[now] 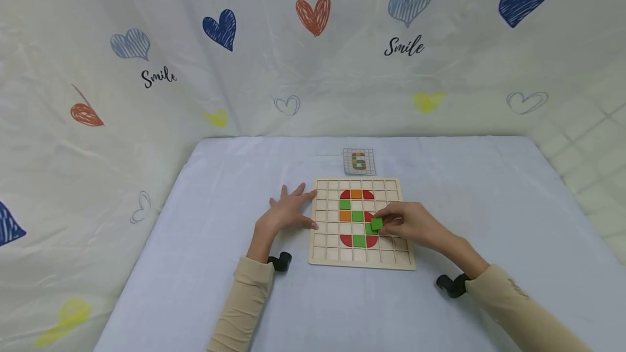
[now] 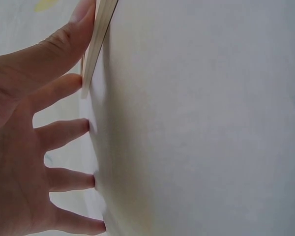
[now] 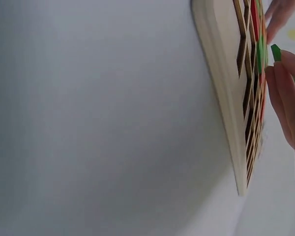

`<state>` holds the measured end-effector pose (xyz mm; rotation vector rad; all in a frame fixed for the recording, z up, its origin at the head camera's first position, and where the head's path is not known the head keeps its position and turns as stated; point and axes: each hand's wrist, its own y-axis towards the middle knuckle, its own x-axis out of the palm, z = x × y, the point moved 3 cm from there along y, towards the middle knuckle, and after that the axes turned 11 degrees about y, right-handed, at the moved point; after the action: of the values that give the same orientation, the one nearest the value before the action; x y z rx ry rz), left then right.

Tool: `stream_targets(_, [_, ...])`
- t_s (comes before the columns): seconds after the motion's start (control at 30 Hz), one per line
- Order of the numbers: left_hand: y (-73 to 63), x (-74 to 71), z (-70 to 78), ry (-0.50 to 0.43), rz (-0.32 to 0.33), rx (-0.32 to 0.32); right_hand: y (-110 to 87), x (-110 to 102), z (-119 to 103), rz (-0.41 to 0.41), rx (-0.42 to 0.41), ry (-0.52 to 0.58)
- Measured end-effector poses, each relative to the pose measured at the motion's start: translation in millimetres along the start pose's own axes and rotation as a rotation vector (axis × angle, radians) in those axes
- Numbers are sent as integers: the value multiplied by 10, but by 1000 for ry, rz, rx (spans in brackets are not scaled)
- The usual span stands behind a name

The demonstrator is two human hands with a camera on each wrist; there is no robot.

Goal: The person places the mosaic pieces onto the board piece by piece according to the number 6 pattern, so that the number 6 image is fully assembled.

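A wooden grid board (image 1: pixel 362 266) lies flat on the table, with red, orange and green tiles set in its middle cells. Over its right-centre part, my right hand (image 1: pixel 409 222) pinches a green square tile (image 1: pixel 376 224) between thumb and fingertips. That tile (image 3: pixel 276 52) appears raised above the grid in the right wrist view, partly overlapping another green tile in the head view. My left hand (image 1: pixel 289 212) is spread at the board's left edge, with thumb and index finger touching it. In the left wrist view, the other fingers (image 2: pixel 71 178) reach down to the cloth.
Behind the board lies a small card (image 1: pixel 348 165) printed with a coloured grid pattern. White cloth (image 1: pixel 235 200) covers the table, and a curtain with hearts (image 1: pixel 313 69) hangs behind and at the left. Black wrist devices (image 1: pixel 281 262) sit at both sleeves.
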<state>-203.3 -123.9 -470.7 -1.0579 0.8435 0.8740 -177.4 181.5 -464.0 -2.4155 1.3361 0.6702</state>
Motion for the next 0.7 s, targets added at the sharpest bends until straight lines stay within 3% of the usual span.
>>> stream_targets(0.47, [29,-3,-23,-8,6,-3,288,227,-153,-60,-77,22])
stream_targets(0.7, [20,0,-15,-9,-10,-6,388,337,-193,-82,-116,-18])
